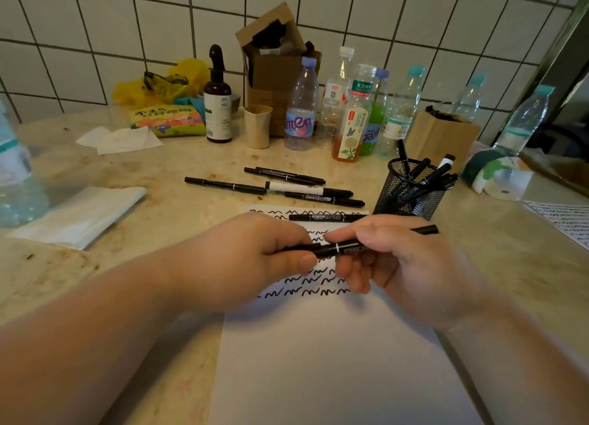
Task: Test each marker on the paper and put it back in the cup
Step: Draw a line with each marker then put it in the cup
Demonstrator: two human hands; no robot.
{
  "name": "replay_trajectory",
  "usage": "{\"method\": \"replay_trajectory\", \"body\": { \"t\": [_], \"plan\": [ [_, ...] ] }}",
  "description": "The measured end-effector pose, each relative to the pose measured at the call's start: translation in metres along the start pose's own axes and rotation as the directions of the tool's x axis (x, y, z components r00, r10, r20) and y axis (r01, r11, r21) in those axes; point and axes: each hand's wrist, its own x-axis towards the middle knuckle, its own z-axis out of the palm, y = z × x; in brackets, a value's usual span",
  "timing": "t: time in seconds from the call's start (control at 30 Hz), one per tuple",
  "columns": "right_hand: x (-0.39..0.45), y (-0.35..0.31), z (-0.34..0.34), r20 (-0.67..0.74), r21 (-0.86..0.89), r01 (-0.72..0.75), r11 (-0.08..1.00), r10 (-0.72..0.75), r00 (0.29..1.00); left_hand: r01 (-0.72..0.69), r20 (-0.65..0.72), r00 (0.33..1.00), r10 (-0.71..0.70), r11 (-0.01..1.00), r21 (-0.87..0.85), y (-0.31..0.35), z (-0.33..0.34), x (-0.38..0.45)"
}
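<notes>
Both hands, left hand [255, 259] and right hand [392, 259], pinch one marker [344, 247] above the paper [318, 361] (light, stiff, slick); best gripped mid-barrel.

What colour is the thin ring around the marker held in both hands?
White, on the black marker; it shows clearly in the head view.

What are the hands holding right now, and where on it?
Both hold one black marker pen above the white paper: the left hand pinches its left end, the right hand grips its middle.
</notes>
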Motion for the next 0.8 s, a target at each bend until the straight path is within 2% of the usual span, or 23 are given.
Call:
{"method": "replay_trajectory", "body": {
  "t": [0.2, 0.27, 0.33, 0.4, 0.43, 0.5, 0.57, 0.67, 0.73, 0.8],
  "plan": [
    [-0.002, 0.000, -0.002, 0.047, -0.118, 0.113, 0.987, -0.108, 0.993, 0.022, 0.263, 0.963, 0.059, 0.955, -0.297, -0.001, -0.005, -0.004],
    [-0.002, -0.001, -0.009, -0.047, -0.068, 0.150, 0.986, -0.153, 0.987, 0.057, 0.308, 0.950, 0.050, 0.942, -0.330, -0.007, -0.011, -0.009],
    [-0.002, -0.006, -0.018, -0.141, -0.004, 0.188, 0.982, -0.187, 0.972, 0.085, 0.268, 0.963, 0.007, 0.941, -0.328, -0.013, -0.019, -0.013],
    [-0.003, -0.014, -0.021, -0.194, 0.023, 0.139, 0.990, -0.132, 0.972, 0.108, 0.118, 0.990, -0.077, 0.953, -0.282, -0.015, -0.024, -0.013],
    [-0.003, -0.020, -0.019, -0.204, -0.018, 0.077, 0.997, -0.079, 0.976, 0.122, 0.031, 0.992, -0.118, 0.967, -0.223, -0.014, -0.023, -0.012],
    [-0.004, -0.032, -0.013, -0.219, -0.209, -0.069, 0.975, 0.023, 0.976, 0.144, -0.079, 0.986, -0.146, 0.989, -0.028, -0.011, -0.017, -0.007],
    [-0.007, -0.039, -0.008, -0.240, -0.373, -0.121, 0.920, 0.031, 0.970, 0.145, -0.102, 0.986, -0.133, 0.982, 0.117, -0.012, -0.012, -0.007],
    [-0.013, -0.035, -0.008, -0.294, -0.476, -0.137, 0.869, -0.011, 0.956, 0.166, -0.088, 0.984, -0.155, 0.976, 0.144, -0.015, -0.014, -0.010],
    [-0.017, -0.022, -0.010, -0.372, -0.478, -0.176, 0.861, -0.017, 0.928, 0.175, -0.061, 0.984, -0.167, 0.970, 0.167, -0.014, -0.016, -0.009],
    [-0.020, -0.010, -0.012, -0.461, -0.387, -0.208, 0.898, 0.007, 0.887, 0.163, -0.044, 0.987, -0.157, 0.964, 0.212, -0.014, -0.015, -0.007]
  ]
}}
